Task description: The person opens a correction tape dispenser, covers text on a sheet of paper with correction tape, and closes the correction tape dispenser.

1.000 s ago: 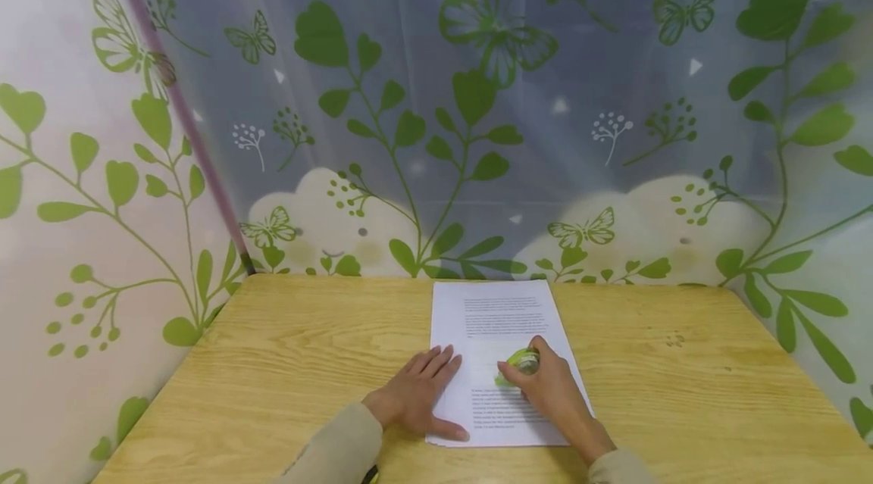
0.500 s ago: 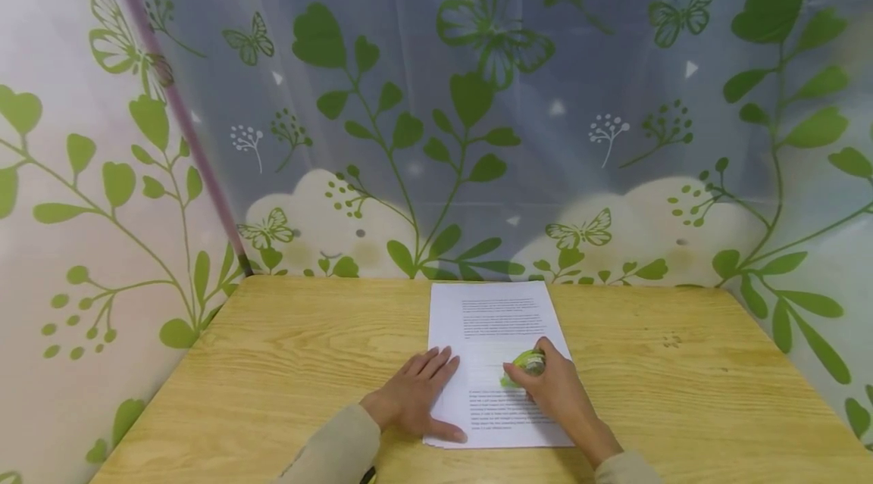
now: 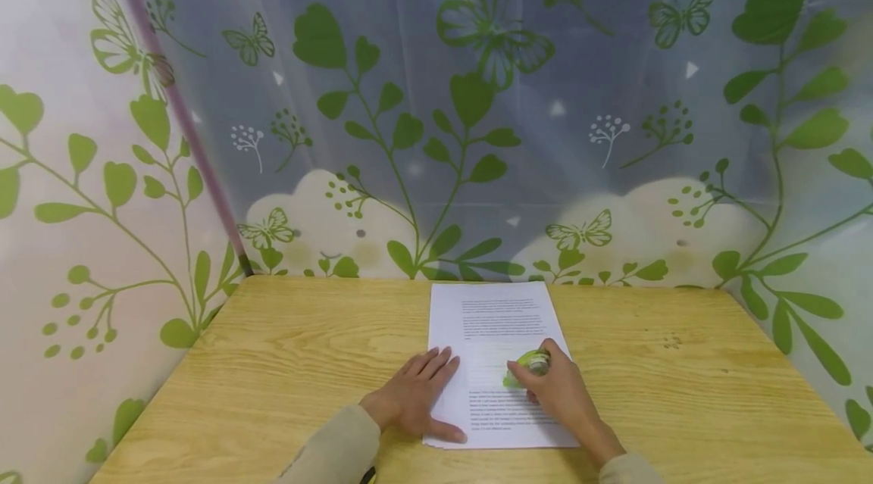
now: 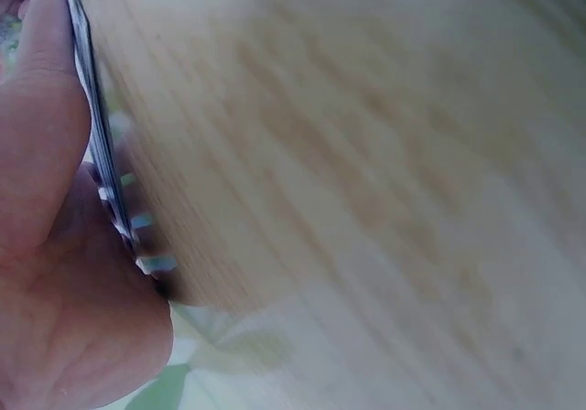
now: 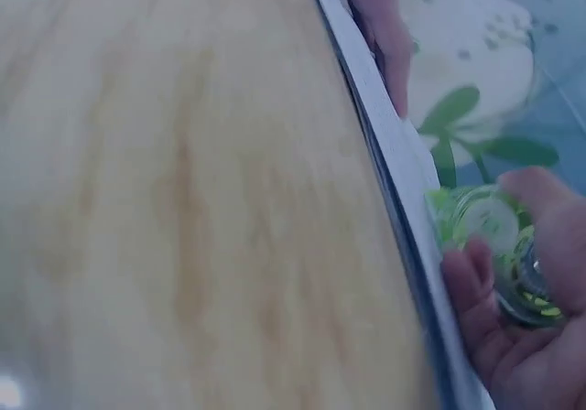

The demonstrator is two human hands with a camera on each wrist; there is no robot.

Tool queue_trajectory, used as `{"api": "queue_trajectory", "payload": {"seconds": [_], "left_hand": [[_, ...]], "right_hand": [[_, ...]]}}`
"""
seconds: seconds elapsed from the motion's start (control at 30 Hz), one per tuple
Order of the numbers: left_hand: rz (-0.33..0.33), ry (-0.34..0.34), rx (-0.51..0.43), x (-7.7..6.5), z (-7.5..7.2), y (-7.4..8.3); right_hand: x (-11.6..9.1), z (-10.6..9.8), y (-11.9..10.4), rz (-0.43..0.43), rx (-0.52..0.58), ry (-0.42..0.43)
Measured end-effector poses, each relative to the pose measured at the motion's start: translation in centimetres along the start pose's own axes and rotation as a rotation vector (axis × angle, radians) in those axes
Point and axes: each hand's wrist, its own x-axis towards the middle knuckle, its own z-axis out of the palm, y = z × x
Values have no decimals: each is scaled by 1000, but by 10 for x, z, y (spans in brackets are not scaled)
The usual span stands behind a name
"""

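Observation:
A stack of printed paper [image 3: 446, 317] lies on the table, with dark text blocks above and below a pale band across its middle. My left hand [image 3: 417, 393] rests on the left side of the stack, fingers spread and thumb stretched along the near edge. In my right hand [image 3: 562, 393] I pinch a green, see-through correction tape dispenser [image 3: 527, 369] between thumb and fingers, its tip down at the right part of the pale band. The right wrist view shows the round reels inside the dispenser [image 5: 485, 222]; the fingers hide part of its body.
The wood-grain table [image 3: 307, 332] extends to both sides of the paper. Behind it hangs a curtain [image 3: 409, 90] printed with leaves and butterflies, meeting the table's far edge. A pinkish pole [image 3: 184, 113] slants down at the back left corner.
My right hand has slid a little to the right across the page with the correction tape dispenser. The left hand has stayed in place on the paper.

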Motion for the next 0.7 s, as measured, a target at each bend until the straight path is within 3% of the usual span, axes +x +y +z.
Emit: {"api": "queue_trajectory", "payload": {"seconds": [0.2, 0.3, 0.5, 0.7], "left_hand": [[5, -12, -19, 3, -2, 2], [-1, -7, -6, 3, -2, 2], [0, 4, 14, 2, -1, 1], [-5, 0, 32, 1, -2, 2]], "right_hand": [[5, -9, 12, 146, 275, 26], [6, -8, 12, 142, 234, 20], [3, -3, 4, 50, 53, 8], [-1, 0, -2, -4, -15, 0]]}}
